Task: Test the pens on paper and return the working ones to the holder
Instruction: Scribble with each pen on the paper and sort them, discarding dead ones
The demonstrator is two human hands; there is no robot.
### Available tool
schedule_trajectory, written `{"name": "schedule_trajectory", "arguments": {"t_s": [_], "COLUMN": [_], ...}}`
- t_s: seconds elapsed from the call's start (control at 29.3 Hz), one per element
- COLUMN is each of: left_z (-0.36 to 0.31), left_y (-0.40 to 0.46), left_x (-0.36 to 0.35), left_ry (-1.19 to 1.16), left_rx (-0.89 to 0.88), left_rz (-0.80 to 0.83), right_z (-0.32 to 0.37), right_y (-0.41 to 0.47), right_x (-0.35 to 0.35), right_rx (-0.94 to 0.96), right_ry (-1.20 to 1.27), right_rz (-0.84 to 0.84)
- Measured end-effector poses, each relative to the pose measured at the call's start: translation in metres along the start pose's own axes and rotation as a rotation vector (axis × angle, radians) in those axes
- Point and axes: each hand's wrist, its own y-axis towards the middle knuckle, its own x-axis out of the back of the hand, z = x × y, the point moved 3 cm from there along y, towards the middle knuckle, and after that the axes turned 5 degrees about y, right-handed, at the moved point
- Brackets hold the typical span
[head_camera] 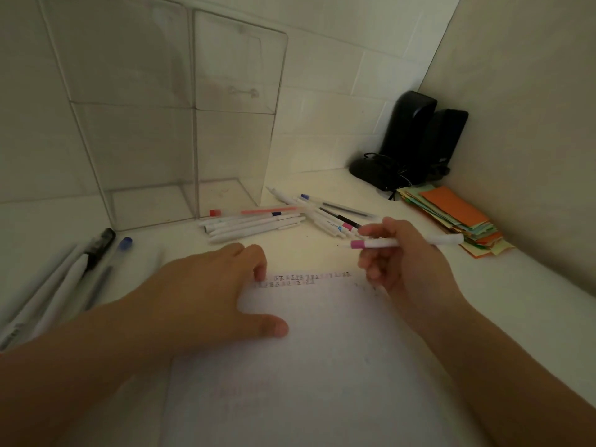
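Note:
A white sheet of paper [322, 366] lies in front of me with rows of small test marks near its top edge. My left hand [206, 295] rests on the sheet's upper left part, fingertips down on the paper. My right hand [409, 269] grips a white pen with a pink end [403, 242], held level above the paper's top right corner. A pile of white pens [258, 222] lies on the table beyond the paper. A tall clear plastic holder [180, 117] with two compartments stands behind them at the left, and nothing shows inside it.
Several more pens [71, 279], one with a black cap and one with a blue cap, lie at the left. A stack of coloured paper slips [458, 217] sits at the right. Black speakers [419, 137] with a cable stand in the far corner. Walls close the back and right.

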Motion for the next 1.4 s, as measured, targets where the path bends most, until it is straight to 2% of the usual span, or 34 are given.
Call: {"name": "schedule_trajectory", "arguments": {"t_s": [0.14, 0.21, 0.34, 0.41, 0.55, 0.72, 1.13, 1.4], "left_z": [-0.008, -0.008, -0.007, -0.008, -0.001, 0.003, 0.002, 0.004], "left_y": [-0.006, -0.005, 0.003, 0.008, 0.014, 0.017, 0.017, 0.017], "left_x": [0.001, 0.001, -0.002, -0.006, -0.013, -0.017, -0.016, -0.018], "left_ry": [0.121, 0.108, 0.027, -0.031, -0.150, -0.178, -0.190, -0.204], "left_rx": [0.045, 0.048, -0.008, -0.038, -0.128, -0.189, -0.166, -0.191], "left_rz": [0.039, 0.056, -0.063, -0.120, -0.106, -0.117, -0.094, -0.116], "right_z": [-0.002, -0.008, -0.016, -0.016, -0.016, -0.014, -0.018, -0.016], "right_y": [-0.008, -0.008, -0.001, 0.000, 0.002, 0.002, 0.005, 0.003], "right_x": [-0.014, -0.021, -0.023, -0.025, -0.024, -0.025, -0.029, -0.028], "right_rx": [0.084, 0.108, 0.157, 0.189, 0.255, 0.312, 0.397, 0.367], "right_ry": [-0.312, -0.370, -0.476, -0.481, -0.481, -0.478, -0.563, -0.561], "right_rz": [0.171, 0.240, 0.189, 0.175, 0.156, 0.193, 0.213, 0.249]}}
